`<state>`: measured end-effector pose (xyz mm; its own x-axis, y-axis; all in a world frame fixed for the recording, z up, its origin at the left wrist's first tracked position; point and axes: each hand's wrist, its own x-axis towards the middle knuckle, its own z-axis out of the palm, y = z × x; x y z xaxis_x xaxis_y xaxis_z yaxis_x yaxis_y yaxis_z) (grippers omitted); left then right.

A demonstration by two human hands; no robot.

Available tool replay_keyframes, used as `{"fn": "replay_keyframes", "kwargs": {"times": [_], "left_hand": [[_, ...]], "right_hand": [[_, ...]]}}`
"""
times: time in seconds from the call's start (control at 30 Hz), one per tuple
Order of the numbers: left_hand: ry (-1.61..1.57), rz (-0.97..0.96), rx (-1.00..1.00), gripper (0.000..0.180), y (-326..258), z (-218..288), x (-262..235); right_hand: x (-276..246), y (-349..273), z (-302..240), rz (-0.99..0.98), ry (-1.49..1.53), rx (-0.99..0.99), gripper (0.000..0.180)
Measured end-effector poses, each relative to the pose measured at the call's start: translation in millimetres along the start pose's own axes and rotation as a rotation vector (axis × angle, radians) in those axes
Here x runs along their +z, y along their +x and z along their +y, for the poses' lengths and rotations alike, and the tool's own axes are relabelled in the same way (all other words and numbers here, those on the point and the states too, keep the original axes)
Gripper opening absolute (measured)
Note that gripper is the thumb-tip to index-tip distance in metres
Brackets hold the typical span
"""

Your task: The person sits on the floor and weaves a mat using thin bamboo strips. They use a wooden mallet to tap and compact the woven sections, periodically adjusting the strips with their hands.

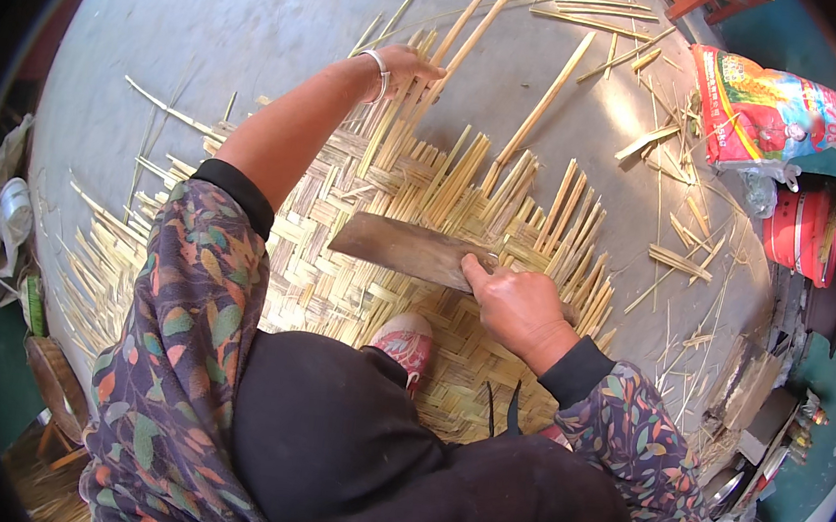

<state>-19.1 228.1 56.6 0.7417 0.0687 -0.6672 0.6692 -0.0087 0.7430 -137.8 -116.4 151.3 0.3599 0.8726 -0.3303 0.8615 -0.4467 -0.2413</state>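
A partly woven mat (325, 243) of pale yellow split strips lies on the floor in front of me and under my shoe. My right hand (523, 310) is closed round the near end of a flat, dark brown blade-like tool (399, 246), held level over the weave. At the mat's far edge my left hand (407, 67), with a bangle at the wrist, reaches out and grips long loose strips (467, 45) that stick out from the weave. Its fingertips are partly hidden among them. More unwoven strip ends (460, 175) fan out along the far and right edges.
Loose strips (598, 18) and cut scraps (685, 165) lie scattered over the grey floor (211, 14) at the far right. A colourful printed sack (774, 113) and a red round container (800, 235) stand along the right side. A white plastic bag (5, 190) lies at the left.
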Motion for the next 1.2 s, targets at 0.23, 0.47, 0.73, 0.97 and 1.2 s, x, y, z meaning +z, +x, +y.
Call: {"fn": "replay_keyframes", "kwargs": {"times": [0.23, 0.47, 0.73, 0.97, 1.2], "left_hand": [[0.176, 0.028, 0.062, 0.034, 15, 33, 9], [-0.126, -0.04, 0.081, 0.027, 20, 47, 12], [-0.141, -0.034, 0.071, 0.028, 38, 35, 13], [-0.129, -0.007, 0.098, 0.033, 39, 24, 16], [-0.172, 0.046, 0.067, 0.033, 49, 18, 20]], "right_hand": [[-18, 26, 25, 0.146, 0.01, 0.167, 0.042], [-23, 65, 47, 0.248, -0.005, 0.229, 0.034], [-5, 87, 52, 0.15, 0.02, 0.309, 0.033], [4, 97, 54, 0.118, 0.057, 0.342, 0.033], [1, 107, 55, 0.131, 0.066, 0.345, 0.031]]}}
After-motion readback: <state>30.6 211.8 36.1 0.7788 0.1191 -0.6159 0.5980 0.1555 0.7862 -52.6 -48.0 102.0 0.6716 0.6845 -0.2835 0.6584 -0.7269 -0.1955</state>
